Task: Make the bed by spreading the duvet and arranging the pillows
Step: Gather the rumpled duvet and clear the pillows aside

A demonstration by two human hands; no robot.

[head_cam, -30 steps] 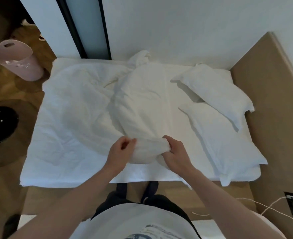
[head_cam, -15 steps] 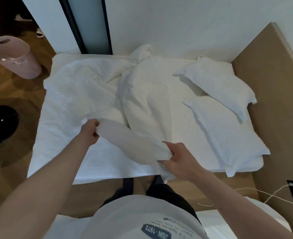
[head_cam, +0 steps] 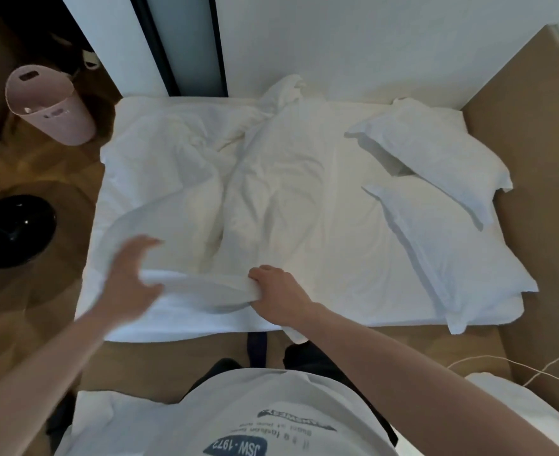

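While the right hand (head_cam: 276,296) grips the near edge of the white duvet (head_cam: 265,192) with curled fingers, the left hand (head_cam: 130,278) shows blurred, fingers spread, thumb under the same edge; its hold cannot be told. Duvet lies rumpled across the middle of the bed (head_cam: 353,291). Two pillows (head_cam: 436,153) (head_cam: 446,251) overlap near the headboard (head_cam: 541,159). Pink bin (head_cam: 54,110) stands on the floor, left.

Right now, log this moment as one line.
step: spreading duvet | right hand: grips duvet edge | left hand: blurred, open over edge | pillows: two, by headboard
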